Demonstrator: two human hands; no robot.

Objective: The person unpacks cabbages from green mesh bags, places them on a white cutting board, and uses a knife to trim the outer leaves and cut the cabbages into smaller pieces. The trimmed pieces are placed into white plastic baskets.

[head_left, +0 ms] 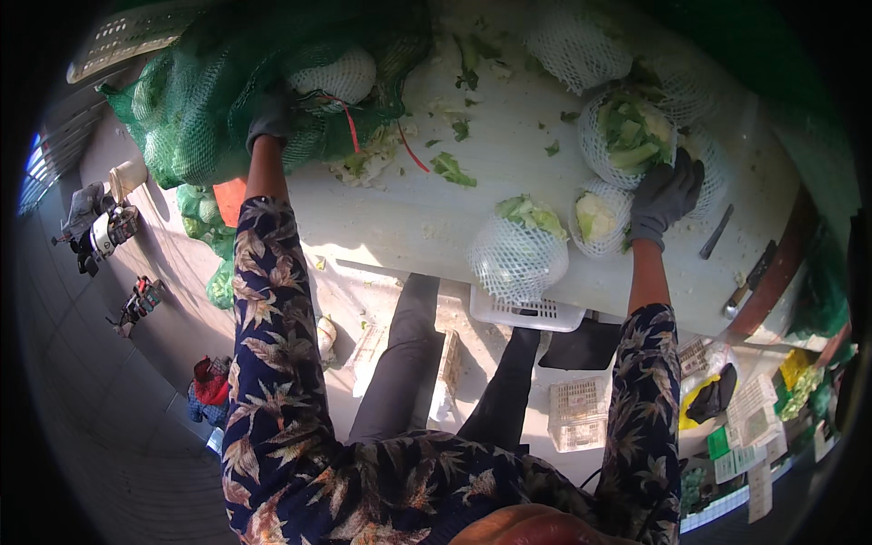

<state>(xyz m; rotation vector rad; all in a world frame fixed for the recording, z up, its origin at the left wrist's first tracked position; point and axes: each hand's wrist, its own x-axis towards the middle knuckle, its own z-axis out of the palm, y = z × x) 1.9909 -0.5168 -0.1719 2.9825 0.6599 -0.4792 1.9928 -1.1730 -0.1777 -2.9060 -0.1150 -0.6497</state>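
My left hand [270, 121], in a grey work glove, is at the green mesh sack [204, 116]. Dark netting hides its fingers, so its grip cannot be made out. A white foam-netted head [340, 73] lies in the sack beside it, near a red tie string [351, 126]. On the right, my gloved right hand [664, 197] rests against a cauliflower in a white foam net [630, 136], its leaves showing. A smaller netted cauliflower [595, 219] lies just left of that hand. Nearer me, another netted cauliflower [521, 248] sits at the table's edge.
Leaf scraps [453, 169] litter the pale tabletop [402, 218]. A small knife [717, 231] and a dark-handled tool [749, 279] lie at the right. Below the table edge are a white plastic basket [490, 306] and a crate [578, 412]. A person [210, 388] is at the far left.
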